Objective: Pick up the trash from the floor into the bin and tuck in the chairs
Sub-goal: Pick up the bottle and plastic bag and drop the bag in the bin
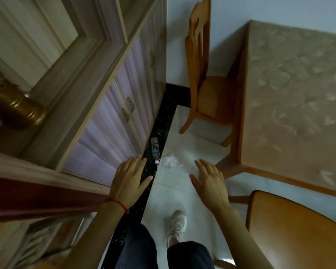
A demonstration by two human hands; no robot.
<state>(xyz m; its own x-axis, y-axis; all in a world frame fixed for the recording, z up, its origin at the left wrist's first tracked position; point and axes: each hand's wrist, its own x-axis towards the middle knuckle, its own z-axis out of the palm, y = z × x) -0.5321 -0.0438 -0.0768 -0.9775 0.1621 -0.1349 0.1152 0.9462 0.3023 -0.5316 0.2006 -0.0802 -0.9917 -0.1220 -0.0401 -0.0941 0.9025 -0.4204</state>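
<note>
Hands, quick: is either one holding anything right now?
Left hand: open, fingers spread, holding nothing.
Right hand: open, fingers spread, holding nothing.

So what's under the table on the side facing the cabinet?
A wooden chair stands there, its seat partly under the table edge, backrest sticking out. Bare floor shows below the seat. The tabletop hides everything further under, so anything lying there cannot be seen.
</note>
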